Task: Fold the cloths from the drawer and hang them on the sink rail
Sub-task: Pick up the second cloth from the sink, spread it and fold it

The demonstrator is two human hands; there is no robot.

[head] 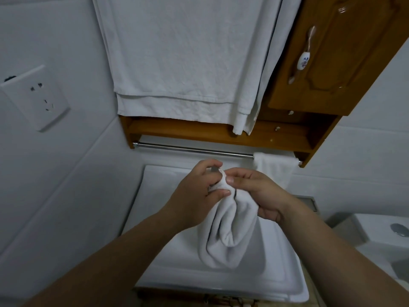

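Hanging in a loose, doubled bundle, a white cloth [225, 231] was held up over the white sink [285, 282], with its lower folds drooping toward the basin. Its top edge, where a thin dark line of stitching showed, was bunched between both hands. The left hand [194, 196] had its fingers curled shut around that top edge from the left, the thumb pressed flat against the fabric on the near side. The right hand [256, 191] met it from the right, thumb and forefinger pinched closed on the same gathered edge while the other fingers curled loosely below. The two hands were touching or almost touching at the pinch.

Just beyond the hands, a metal rail [192, 149] ran across beneath a wooden shelf [199, 129]. Another small white cloth [274, 167] was already draped over the right end of that rail. Farther up, a large white towel [181, 58] hung down in front of the shelf, with a second towel [265, 85] beside it on the right. A wooden cabinet door [345, 52] with a painted ceramic handle [302, 60] stood to the right of the towels. On the left wall sat a white power socket [35, 98]. At the near right edge, part of a toilet cistern with its flush button [399, 229] was visible.
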